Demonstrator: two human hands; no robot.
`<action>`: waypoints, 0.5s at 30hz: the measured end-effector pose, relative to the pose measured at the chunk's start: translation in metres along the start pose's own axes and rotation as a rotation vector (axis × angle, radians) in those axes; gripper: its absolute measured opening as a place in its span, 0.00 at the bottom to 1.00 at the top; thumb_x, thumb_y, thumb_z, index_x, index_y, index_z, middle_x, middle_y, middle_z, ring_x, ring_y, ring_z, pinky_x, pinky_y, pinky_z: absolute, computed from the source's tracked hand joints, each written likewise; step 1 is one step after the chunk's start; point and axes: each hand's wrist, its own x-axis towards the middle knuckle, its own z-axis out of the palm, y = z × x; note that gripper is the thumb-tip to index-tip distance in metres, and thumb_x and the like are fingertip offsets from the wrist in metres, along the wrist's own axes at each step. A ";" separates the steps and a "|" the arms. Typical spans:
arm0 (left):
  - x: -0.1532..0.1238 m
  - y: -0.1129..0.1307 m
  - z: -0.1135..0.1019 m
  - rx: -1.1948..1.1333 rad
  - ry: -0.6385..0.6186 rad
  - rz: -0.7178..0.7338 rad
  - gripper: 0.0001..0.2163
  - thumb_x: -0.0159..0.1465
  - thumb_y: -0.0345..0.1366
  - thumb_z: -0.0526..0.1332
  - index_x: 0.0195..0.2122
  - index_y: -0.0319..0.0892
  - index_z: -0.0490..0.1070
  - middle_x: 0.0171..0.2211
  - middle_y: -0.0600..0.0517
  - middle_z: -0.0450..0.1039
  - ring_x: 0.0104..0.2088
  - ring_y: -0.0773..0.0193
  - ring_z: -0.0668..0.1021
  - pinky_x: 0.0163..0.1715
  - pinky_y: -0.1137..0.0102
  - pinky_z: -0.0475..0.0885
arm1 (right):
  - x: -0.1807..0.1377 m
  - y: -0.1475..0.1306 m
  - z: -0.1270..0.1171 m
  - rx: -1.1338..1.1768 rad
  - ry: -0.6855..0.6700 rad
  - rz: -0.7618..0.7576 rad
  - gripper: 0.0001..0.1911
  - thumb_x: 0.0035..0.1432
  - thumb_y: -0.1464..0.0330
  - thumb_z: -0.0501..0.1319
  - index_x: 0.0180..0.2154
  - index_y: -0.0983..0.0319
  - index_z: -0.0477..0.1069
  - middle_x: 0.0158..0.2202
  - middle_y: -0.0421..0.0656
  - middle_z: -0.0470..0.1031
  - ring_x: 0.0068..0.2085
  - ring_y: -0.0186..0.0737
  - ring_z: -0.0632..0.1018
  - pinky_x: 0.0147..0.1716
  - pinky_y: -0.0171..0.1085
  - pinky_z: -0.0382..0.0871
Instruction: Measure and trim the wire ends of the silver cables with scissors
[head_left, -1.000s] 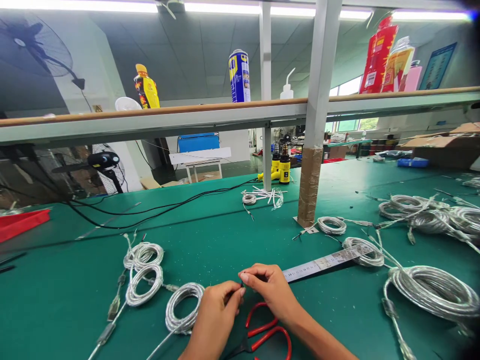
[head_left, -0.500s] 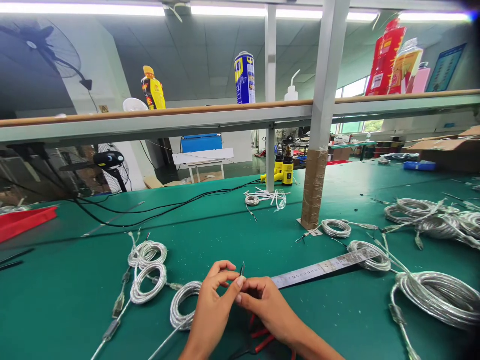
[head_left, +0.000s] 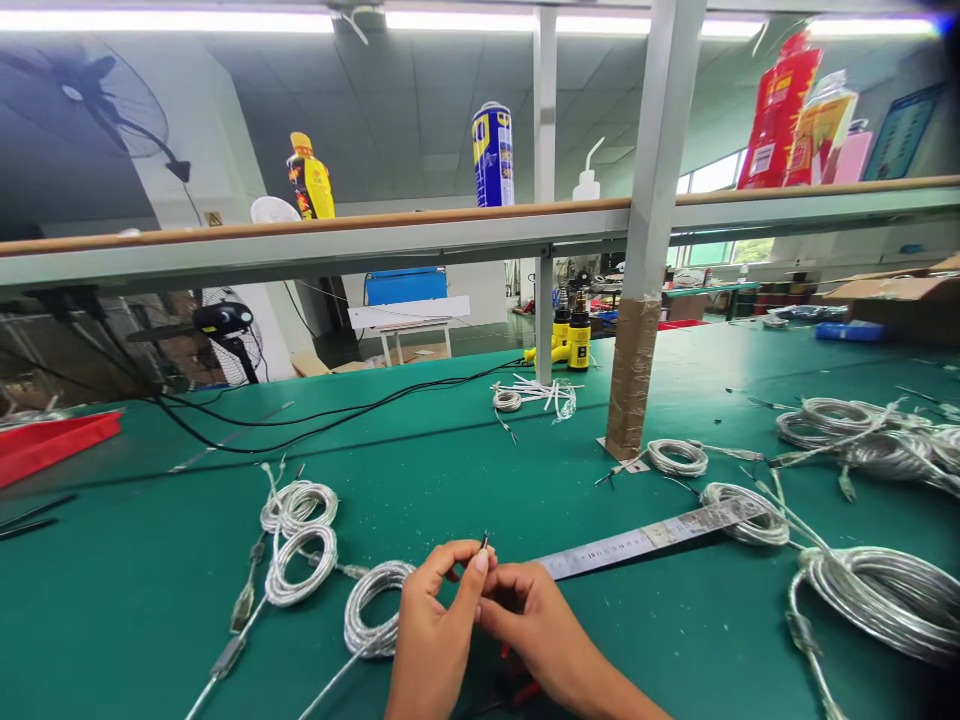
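Observation:
Low in the middle of the head view, my left hand (head_left: pixel 435 622) pinches thin dark wire ends (head_left: pixel 485 540) between thumb and forefinger, their tips pointing up. Pressed close beside it, my right hand (head_left: pixel 536 620) has its fingers curled together; the cable between the hands is mostly hidden. Just left of my left hand lies a coiled clear-jacketed cable (head_left: pixel 358 615). A steel ruler (head_left: pixel 600 552) runs from behind my right hand toward the right. Under my right hand, red tool handles (head_left: pixel 527 692) show in part.
More cable coils lie at left (head_left: pixel 301 566) and right (head_left: pixel 874 600) on the green table (head_left: pixel 420 470). A taped post (head_left: pixel 630 380) rises beyond the ruler. Yellow heat guns (head_left: pixel 576 345) stand at the back. Black cords (head_left: pixel 360 405) cross the far left, near a red tray (head_left: pixel 56 448).
My left forefinger has closed in toward the thumb around the wire ends, and less of them sticks out. Both hands have shifted slightly; the red handles are more covered.

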 end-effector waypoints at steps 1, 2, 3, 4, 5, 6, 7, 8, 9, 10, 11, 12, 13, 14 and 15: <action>0.000 0.000 0.000 -0.001 0.007 0.002 0.07 0.55 0.37 0.59 0.27 0.40 0.73 0.29 0.50 0.75 0.32 0.59 0.74 0.35 0.71 0.66 | 0.000 -0.001 0.000 -0.002 -0.006 -0.014 0.16 0.45 0.58 0.61 0.23 0.66 0.70 0.19 0.35 0.57 0.23 0.29 0.56 0.23 0.29 0.51; 0.000 0.001 0.000 -0.010 0.014 0.001 0.07 0.54 0.37 0.59 0.27 0.40 0.73 0.28 0.49 0.75 0.32 0.59 0.74 0.35 0.70 0.67 | -0.001 -0.002 0.001 -0.004 -0.015 -0.026 0.15 0.46 0.58 0.61 0.23 0.66 0.70 0.20 0.35 0.57 0.24 0.29 0.56 0.24 0.29 0.51; 0.000 0.000 -0.001 -0.023 0.020 -0.004 0.07 0.54 0.37 0.59 0.27 0.39 0.74 0.27 0.49 0.75 0.32 0.58 0.74 0.35 0.70 0.67 | -0.001 -0.002 0.001 -0.009 -0.025 -0.034 0.15 0.46 0.59 0.61 0.23 0.66 0.69 0.20 0.35 0.57 0.24 0.29 0.56 0.24 0.29 0.51; 0.001 0.000 -0.001 -0.039 0.024 -0.012 0.07 0.53 0.37 0.60 0.27 0.39 0.74 0.25 0.50 0.75 0.31 0.58 0.74 0.35 0.70 0.67 | -0.001 -0.002 0.001 -0.017 -0.033 -0.038 0.15 0.47 0.59 0.61 0.22 0.66 0.68 0.20 0.35 0.56 0.24 0.29 0.56 0.24 0.29 0.51; 0.001 0.000 -0.001 -0.055 0.026 -0.021 0.08 0.53 0.37 0.60 0.26 0.39 0.74 0.24 0.50 0.74 0.30 0.58 0.74 0.35 0.69 0.67 | -0.002 -0.001 0.001 -0.028 -0.037 -0.036 0.15 0.47 0.59 0.60 0.22 0.66 0.67 0.20 0.35 0.55 0.24 0.29 0.55 0.24 0.29 0.50; 0.002 -0.001 -0.001 -0.073 0.028 -0.030 0.08 0.53 0.37 0.60 0.26 0.39 0.74 0.22 0.50 0.73 0.29 0.58 0.74 0.35 0.69 0.67 | -0.002 0.000 0.001 -0.041 -0.039 -0.031 0.15 0.47 0.59 0.60 0.21 0.65 0.65 0.20 0.35 0.54 0.24 0.29 0.54 0.23 0.29 0.50; 0.002 -0.001 0.000 -0.090 0.033 -0.039 0.07 0.52 0.37 0.60 0.25 0.39 0.74 0.21 0.51 0.73 0.29 0.59 0.74 0.35 0.69 0.67 | -0.003 0.000 0.001 -0.050 -0.041 -0.024 0.15 0.47 0.60 0.60 0.20 0.65 0.63 0.19 0.34 0.53 0.23 0.28 0.53 0.22 0.29 0.49; 0.002 -0.001 0.000 -0.108 0.037 -0.045 0.07 0.52 0.37 0.61 0.25 0.38 0.74 0.20 0.51 0.72 0.29 0.59 0.74 0.35 0.69 0.67 | -0.003 0.001 0.001 -0.054 -0.040 -0.016 0.15 0.47 0.60 0.60 0.20 0.65 0.62 0.19 0.34 0.52 0.23 0.28 0.53 0.22 0.29 0.48; 0.002 -0.001 0.001 -0.127 0.042 -0.048 0.07 0.51 0.37 0.61 0.24 0.38 0.74 0.19 0.52 0.72 0.28 0.59 0.74 0.35 0.69 0.67 | -0.003 0.001 0.001 -0.052 -0.042 -0.009 0.15 0.46 0.61 0.61 0.20 0.64 0.61 0.19 0.34 0.52 0.23 0.28 0.53 0.21 0.29 0.47; 0.002 -0.001 0.001 -0.147 0.049 -0.054 0.07 0.51 0.37 0.62 0.24 0.38 0.74 0.18 0.52 0.70 0.27 0.60 0.73 0.35 0.69 0.67 | -0.003 0.000 0.001 -0.049 -0.045 -0.004 0.15 0.46 0.61 0.61 0.20 0.64 0.61 0.19 0.33 0.52 0.23 0.28 0.53 0.21 0.29 0.47; 0.002 -0.001 0.001 -0.165 0.055 -0.060 0.08 0.51 0.38 0.62 0.25 0.38 0.74 0.17 0.53 0.69 0.26 0.61 0.72 0.34 0.69 0.67 | -0.004 0.000 0.001 -0.048 -0.043 -0.003 0.14 0.46 0.61 0.61 0.21 0.64 0.61 0.19 0.34 0.52 0.23 0.28 0.53 0.21 0.28 0.48; 0.002 -0.001 0.002 -0.181 0.059 -0.064 0.08 0.51 0.39 0.62 0.26 0.38 0.74 0.16 0.54 0.67 0.24 0.62 0.72 0.34 0.69 0.67 | -0.003 -0.001 0.001 -0.049 -0.040 -0.005 0.14 0.46 0.61 0.61 0.21 0.64 0.61 0.19 0.34 0.53 0.23 0.28 0.54 0.22 0.28 0.48; 0.002 -0.002 0.002 -0.196 0.058 -0.067 0.09 0.50 0.39 0.62 0.26 0.38 0.74 0.15 0.55 0.66 0.23 0.63 0.71 0.33 0.70 0.67 | -0.003 -0.002 0.001 -0.051 -0.036 -0.008 0.14 0.46 0.61 0.61 0.21 0.64 0.61 0.19 0.34 0.54 0.23 0.28 0.54 0.22 0.29 0.49; 0.001 -0.002 0.003 -0.209 0.057 -0.067 0.10 0.50 0.40 0.62 0.26 0.38 0.74 0.15 0.55 0.66 0.23 0.64 0.70 0.32 0.70 0.67 | -0.003 -0.003 0.001 -0.051 -0.035 -0.009 0.14 0.46 0.61 0.61 0.21 0.64 0.61 0.19 0.34 0.54 0.23 0.28 0.55 0.22 0.29 0.49; 0.001 -0.003 0.003 -0.221 0.055 -0.065 0.10 0.50 0.40 0.63 0.27 0.38 0.74 0.15 0.55 0.66 0.23 0.64 0.70 0.31 0.71 0.67 | -0.003 -0.004 0.001 -0.047 -0.036 -0.008 0.14 0.45 0.61 0.62 0.21 0.64 0.62 0.18 0.34 0.55 0.23 0.28 0.55 0.22 0.29 0.50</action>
